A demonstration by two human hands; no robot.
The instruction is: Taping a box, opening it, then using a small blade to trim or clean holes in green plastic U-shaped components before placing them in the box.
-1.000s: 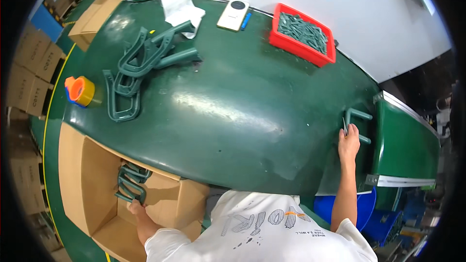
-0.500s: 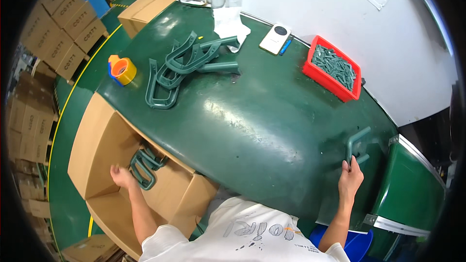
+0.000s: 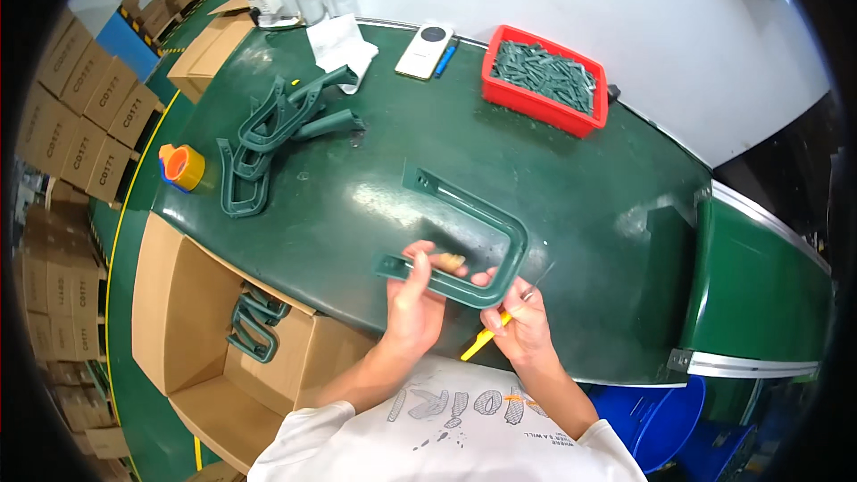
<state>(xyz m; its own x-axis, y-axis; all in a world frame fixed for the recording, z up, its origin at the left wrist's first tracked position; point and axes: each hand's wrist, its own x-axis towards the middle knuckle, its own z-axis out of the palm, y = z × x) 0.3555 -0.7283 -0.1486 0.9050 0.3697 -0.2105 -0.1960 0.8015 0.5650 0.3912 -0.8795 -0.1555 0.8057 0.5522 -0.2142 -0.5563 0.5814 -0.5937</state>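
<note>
Head view: both hands grasp the green frame (image 3: 464,232) near the worktop's (image 3: 357,205) near edge, left hand (image 3: 418,303) steadying it, right hand (image 3: 522,326) also clenching a yellow knife (image 3: 486,336) (likely for trimming).

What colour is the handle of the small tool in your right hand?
Yellow: the thin blade tool in the right hand, clearest in the head view.

Green worktable (image 3: 357,214) carries piled green brackets (image 3: 268,129), red bin (image 3: 544,80) (full), tape roll (image 3: 182,167), phone (image 3: 425,38).
</note>
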